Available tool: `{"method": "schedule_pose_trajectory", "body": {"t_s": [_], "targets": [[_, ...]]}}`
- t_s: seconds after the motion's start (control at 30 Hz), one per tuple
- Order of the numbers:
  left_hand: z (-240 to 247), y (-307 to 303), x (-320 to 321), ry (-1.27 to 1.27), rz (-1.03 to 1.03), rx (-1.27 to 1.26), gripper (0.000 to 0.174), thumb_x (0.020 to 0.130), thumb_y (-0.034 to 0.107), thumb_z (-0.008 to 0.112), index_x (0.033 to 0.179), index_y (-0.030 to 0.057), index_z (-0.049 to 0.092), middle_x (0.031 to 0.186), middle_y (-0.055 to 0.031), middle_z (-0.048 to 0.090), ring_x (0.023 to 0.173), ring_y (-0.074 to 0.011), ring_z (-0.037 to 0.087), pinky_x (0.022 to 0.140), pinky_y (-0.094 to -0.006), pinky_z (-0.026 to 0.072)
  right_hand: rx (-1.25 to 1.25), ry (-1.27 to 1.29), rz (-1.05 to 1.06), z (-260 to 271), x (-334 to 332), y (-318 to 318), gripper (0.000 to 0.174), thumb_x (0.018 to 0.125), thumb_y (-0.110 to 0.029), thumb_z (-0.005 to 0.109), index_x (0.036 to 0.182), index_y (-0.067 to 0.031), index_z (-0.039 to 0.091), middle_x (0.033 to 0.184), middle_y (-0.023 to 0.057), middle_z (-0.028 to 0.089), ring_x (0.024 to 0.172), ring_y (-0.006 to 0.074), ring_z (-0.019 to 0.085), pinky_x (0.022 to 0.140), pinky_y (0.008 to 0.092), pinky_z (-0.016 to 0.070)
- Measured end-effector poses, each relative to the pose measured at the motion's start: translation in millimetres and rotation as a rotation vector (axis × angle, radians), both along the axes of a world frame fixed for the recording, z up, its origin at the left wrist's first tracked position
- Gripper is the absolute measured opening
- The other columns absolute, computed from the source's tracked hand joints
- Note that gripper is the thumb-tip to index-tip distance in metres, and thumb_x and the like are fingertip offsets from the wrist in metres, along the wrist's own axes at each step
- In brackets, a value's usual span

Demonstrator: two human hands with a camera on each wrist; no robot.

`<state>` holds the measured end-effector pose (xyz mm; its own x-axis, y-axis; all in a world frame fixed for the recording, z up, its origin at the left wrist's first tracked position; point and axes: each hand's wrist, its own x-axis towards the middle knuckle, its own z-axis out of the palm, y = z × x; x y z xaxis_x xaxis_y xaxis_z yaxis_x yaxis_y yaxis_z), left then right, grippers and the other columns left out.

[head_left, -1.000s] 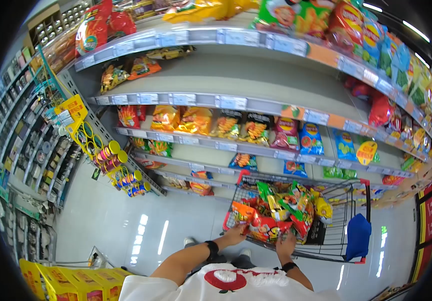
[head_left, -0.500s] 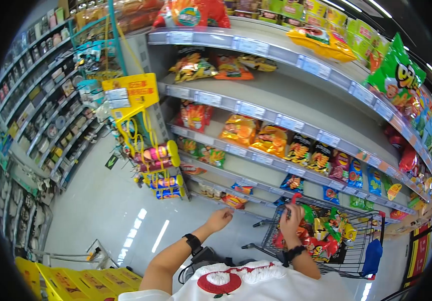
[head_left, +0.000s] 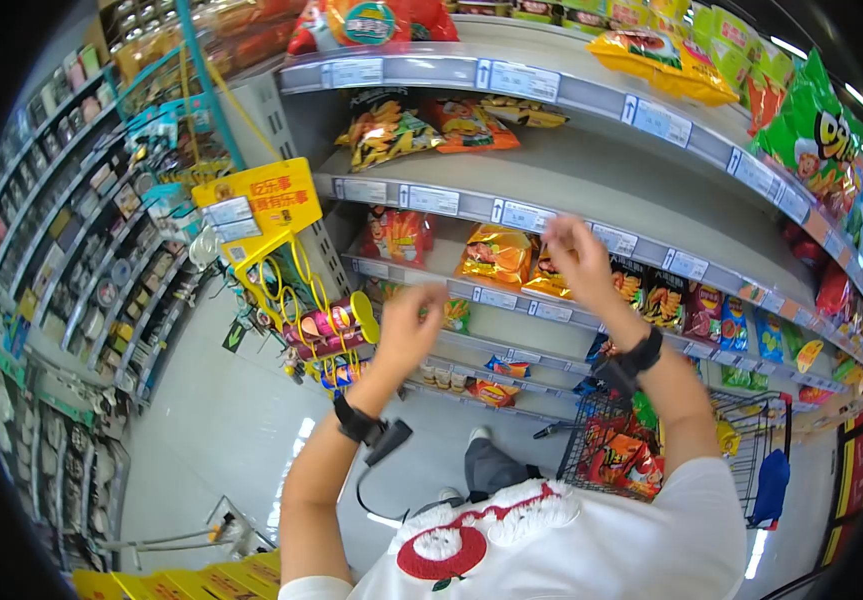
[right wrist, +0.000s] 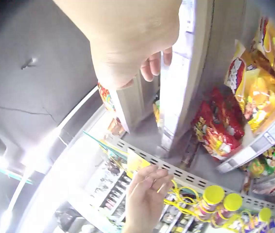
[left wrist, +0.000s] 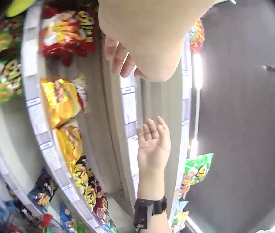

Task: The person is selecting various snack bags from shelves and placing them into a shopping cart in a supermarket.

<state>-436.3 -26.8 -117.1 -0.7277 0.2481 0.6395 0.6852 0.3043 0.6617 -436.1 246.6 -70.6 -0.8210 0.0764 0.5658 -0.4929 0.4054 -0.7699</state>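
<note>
Both hands are raised in front of the snack shelf, with nothing held in either. My left hand point(head_left: 413, 320) has loosely bent fingers and overlaps the lower shelves in the head view. Higher and to the right, my right hand point(head_left: 579, 262) has its fingers slightly curled. It partly covers an orange chip bag point(head_left: 549, 278) beside another orange chip bag point(head_left: 494, 255). A red chip bag point(head_left: 397, 236) stands left of these. On the shelf above lie a black-and-yellow chip bag point(head_left: 391, 138) and an orange snack bag point(head_left: 473, 128).
A shopping cart point(head_left: 784, 400) with red snack bags point(head_left: 626, 455) stands at the lower right, partly behind the right arm. Canisters point(head_left: 331, 328) with yellow lids hang at the shelf's left end, below a yellow sign point(head_left: 259, 207). Yellow boxes point(head_left: 236, 578) are at the lower left.
Both hands have left the bags in the cart and risen toward the shelf, the right one higher. The view has turned left, so the cart now appears farther right.
</note>
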Motion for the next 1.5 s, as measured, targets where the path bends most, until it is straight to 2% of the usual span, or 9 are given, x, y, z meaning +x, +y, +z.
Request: {"method": "schedule_pose_trajectory", "body": {"t_s": [0.27,0.53,0.63,0.67,0.77,0.97,1.1,1.23,1.5], "targets": [[146.6,61.7,-128.6,0.404,-0.021,-0.439,0.041,0.074,0.012,0.061,0.112,0.0008,0.052,0.113,-0.0198,0.054,0.104,-0.0352,0.052,0.088,-0.0404,0.0429,-0.596,-0.682,0.288,103.3,-112.0,91.0,0.024,0.088,-0.020,0.054,0.107,-0.0052,0.053,0.098,0.0116,0.061,0.083,0.0187,0.057,0.077,0.0342,0.0488],[164.1,147.8,-229.4,0.217,0.250,-0.953,0.071,0.078,0.038,0.061,0.133,0.0009,0.037,0.134,-0.0240,0.040,0.125,-0.0356,0.038,0.101,-0.0430,0.0341,-0.250,-0.619,0.032,95.9,-187.4,124.8,0.039,0.086,-0.028,0.059,0.119,-0.0084,0.050,0.121,0.0112,0.049,0.109,0.0332,0.047,0.086,0.0400,0.0470],[166.2,155.1,-278.3,0.117,-0.001,-0.978,0.065,0.079,0.045,0.059,0.126,0.0004,0.047,0.125,-0.0246,0.049,0.121,-0.0330,0.044,0.101,-0.0408,0.0341,-0.170,-0.631,0.113,97.2,-188.7,130.5,0.046,0.088,-0.034,0.057,0.126,-0.0096,0.046,0.128,0.0100,0.046,0.112,0.0345,0.046,0.089,0.0415,0.0461],[169.2,155.4,-272.4,0.279,-0.035,-0.912,0.053,0.083,0.038,0.059,0.117,-0.0016,0.055,0.113,-0.0218,0.058,0.108,-0.0280,0.055,0.095,-0.0373,0.0416,-0.092,-0.569,0.184,95.7,-190.7,138.2,0.047,0.089,-0.035,0.056,0.127,-0.0089,0.045,0.129,0.0109,0.045,0.113,0.0349,0.046,0.090,0.0424,0.0455],[165.2,157.1,-295.1,-0.291,-0.291,-0.590,0.041,0.085,0.027,0.060,0.114,-0.0018,0.056,0.107,-0.0169,0.062,0.097,-0.0226,0.062,0.085,-0.0333,0.0483,-0.026,-0.437,0.315,80.2,-211.9,158.9,0.050,0.091,-0.036,0.052,0.130,-0.0072,0.041,0.130,0.0137,0.043,0.114,0.0356,0.046,0.094,0.0449,0.0438],[176.9,159.1,-271.0,0.113,-0.117,-0.653,0.038,0.082,0.028,0.064,0.109,0.0020,0.060,0.101,-0.0129,0.064,0.087,-0.0205,0.063,0.078,-0.0317,0.0500,-0.525,-0.574,0.292,65.8,-249.6,146.7,0.046,0.091,-0.027,0.055,0.130,-0.0071,0.042,0.129,0.0171,0.045,0.114,0.0325,0.049,0.098,0.0421,0.0418],[174.2,162.2,-267.0,0.042,-0.086,-0.613,0.037,0.082,0.028,0.062,0.107,0.0015,0.060,0.098,-0.0137,0.063,0.087,-0.0200,0.062,0.075,-0.0305,0.0496,0.284,-0.327,0.324,70.0,-227.4,171.8,0.043,0.088,-0.018,0.056,0.127,-0.0056,0.043,0.128,0.0134,0.045,0.112,0.0309,0.051,0.093,0.0366,0.0468],[153.0,176.6,-270.4,-0.412,-0.165,-0.367,0.032,0.077,0.011,0.067,0.104,-0.0033,0.059,0.092,-0.0138,0.061,0.083,-0.0181,0.062,0.069,-0.0253,0.0526,-0.309,-0.630,-0.077,99.6,-165.0,132.2,0.034,0.080,-0.012,0.065,0.110,0.0000,0.053,0.105,0.0120,0.057,0.083,0.0226,0.060,0.075,0.0329,0.0553],[123.0,187.4,-148.0,-0.095,-0.399,0.120,0.029,0.070,0.002,0.063,0.099,0.0048,0.063,0.086,-0.0096,0.065,0.077,-0.0159,0.061,0.070,-0.0302,0.0486,-0.147,-0.079,-0.523,79.9,-42.7,112.6,0.029,0.067,-0.012,0.075,0.088,-0.0006,0.057,0.081,0.0078,0.059,0.077,0.0166,0.057,0.067,0.0298,0.0469]]}}
